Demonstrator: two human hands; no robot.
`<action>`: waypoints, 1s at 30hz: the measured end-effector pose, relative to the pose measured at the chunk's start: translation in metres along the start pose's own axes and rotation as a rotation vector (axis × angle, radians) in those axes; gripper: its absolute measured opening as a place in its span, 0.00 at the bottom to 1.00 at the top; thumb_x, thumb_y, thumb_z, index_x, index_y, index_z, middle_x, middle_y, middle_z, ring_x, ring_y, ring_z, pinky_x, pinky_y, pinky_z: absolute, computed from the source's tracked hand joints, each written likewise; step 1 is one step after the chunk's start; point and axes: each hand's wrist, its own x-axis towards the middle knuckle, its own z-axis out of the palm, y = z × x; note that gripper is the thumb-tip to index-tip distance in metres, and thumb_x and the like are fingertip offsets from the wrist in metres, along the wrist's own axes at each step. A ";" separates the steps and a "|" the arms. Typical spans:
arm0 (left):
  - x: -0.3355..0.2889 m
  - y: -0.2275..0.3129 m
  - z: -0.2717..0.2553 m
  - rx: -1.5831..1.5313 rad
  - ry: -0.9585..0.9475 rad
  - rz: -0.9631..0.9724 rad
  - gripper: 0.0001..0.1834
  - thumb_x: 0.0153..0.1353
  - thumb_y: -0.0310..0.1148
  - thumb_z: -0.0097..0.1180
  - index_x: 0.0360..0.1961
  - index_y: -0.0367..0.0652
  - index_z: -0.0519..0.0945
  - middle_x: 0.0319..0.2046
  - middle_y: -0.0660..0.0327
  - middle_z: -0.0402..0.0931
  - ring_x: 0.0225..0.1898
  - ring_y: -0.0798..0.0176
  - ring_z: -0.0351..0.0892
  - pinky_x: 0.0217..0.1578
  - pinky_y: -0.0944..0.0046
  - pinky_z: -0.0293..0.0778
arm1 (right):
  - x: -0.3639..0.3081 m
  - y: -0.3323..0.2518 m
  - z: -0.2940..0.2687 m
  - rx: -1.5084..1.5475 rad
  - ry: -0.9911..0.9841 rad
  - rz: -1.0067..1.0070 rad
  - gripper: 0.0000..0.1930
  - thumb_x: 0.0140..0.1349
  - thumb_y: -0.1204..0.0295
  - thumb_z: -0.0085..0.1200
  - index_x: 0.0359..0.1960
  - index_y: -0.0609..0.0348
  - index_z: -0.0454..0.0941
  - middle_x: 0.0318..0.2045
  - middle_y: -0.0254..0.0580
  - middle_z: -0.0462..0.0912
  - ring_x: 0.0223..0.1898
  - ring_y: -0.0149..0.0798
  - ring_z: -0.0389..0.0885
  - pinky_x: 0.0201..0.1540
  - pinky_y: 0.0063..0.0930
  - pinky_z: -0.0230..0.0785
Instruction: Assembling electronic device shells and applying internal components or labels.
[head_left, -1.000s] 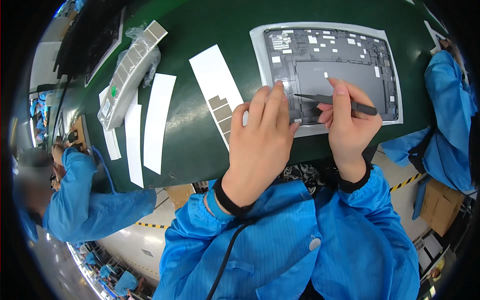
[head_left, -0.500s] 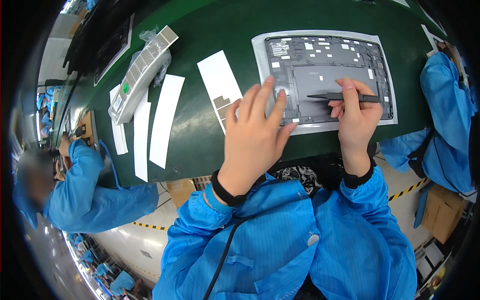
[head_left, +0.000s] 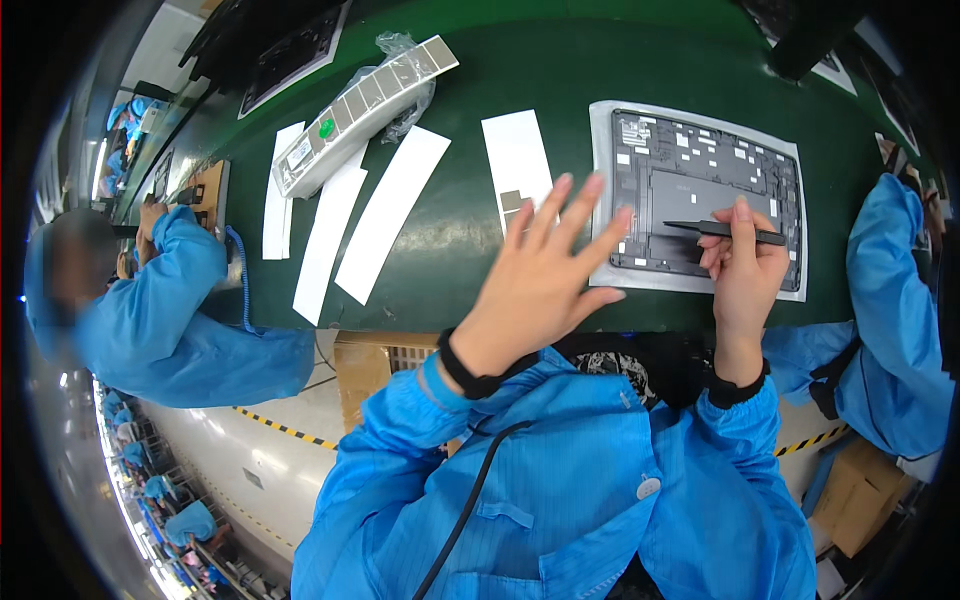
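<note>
My left hand is open, its fingers spread over the lower end of a white sheet and the left edge of a tablet's dark grey back housing; whether it touches them I cannot tell. Small grey patches show on that sheet beside my fingertips. My right hand is closed around black pointed tweezers, whose tip points left above the housing's flat middle panel. White pads dot the housing, which lies on a white backing sheet.
Left on the green table lies a long white block topped with a strip of grey squares, partly in clear plastic. White paper strips lie beside it. Co-workers in blue smocks sit at left and right.
The whole view has shifted, so the table's things appear farther right. My left fingers now cover more of the sheet's grey patches. My right hand still holds the tweezers over the housing.
</note>
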 end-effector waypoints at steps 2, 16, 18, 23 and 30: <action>-0.015 -0.016 -0.016 -0.052 -0.008 -0.042 0.36 0.57 0.39 0.63 0.67 0.46 0.67 0.68 0.52 0.61 0.70 0.44 0.58 0.65 0.43 0.57 | -0.002 -0.014 0.005 0.042 -0.069 0.075 0.17 0.69 0.62 0.55 0.33 0.67 0.80 0.18 0.42 0.80 0.16 0.25 0.74 0.17 0.15 0.60; -0.041 -0.031 -0.006 -0.158 -0.022 0.091 0.23 0.55 0.29 0.61 0.55 0.40 0.79 0.55 0.57 0.76 0.59 0.54 0.74 0.56 0.55 0.69 | -0.016 0.016 0.095 -0.094 -0.362 0.043 0.08 0.64 0.72 0.57 0.34 0.68 0.80 0.23 0.36 0.82 0.23 0.24 0.79 0.25 0.18 0.70; -0.041 -0.031 -0.007 -0.130 -0.023 0.109 0.23 0.56 0.29 0.61 0.54 0.41 0.79 0.54 0.57 0.77 0.58 0.54 0.74 0.56 0.56 0.70 | -0.020 0.026 0.097 -0.156 -0.353 -0.065 0.09 0.64 0.72 0.57 0.34 0.68 0.81 0.23 0.37 0.82 0.23 0.24 0.80 0.26 0.18 0.70; -0.043 -0.033 -0.004 -0.134 -0.008 0.105 0.22 0.56 0.29 0.60 0.54 0.41 0.79 0.54 0.58 0.77 0.59 0.56 0.74 0.54 0.57 0.70 | -0.023 0.026 0.100 -0.149 -0.352 -0.065 0.09 0.65 0.72 0.57 0.33 0.69 0.81 0.24 0.39 0.83 0.24 0.25 0.80 0.25 0.18 0.71; -0.040 -0.033 -0.005 -0.126 -0.006 0.110 0.21 0.58 0.30 0.59 0.54 0.40 0.79 0.55 0.58 0.76 0.60 0.58 0.73 0.54 0.59 0.70 | -0.019 0.020 0.098 -0.127 -0.329 0.030 0.09 0.66 0.74 0.55 0.35 0.70 0.80 0.26 0.42 0.84 0.28 0.28 0.83 0.29 0.19 0.74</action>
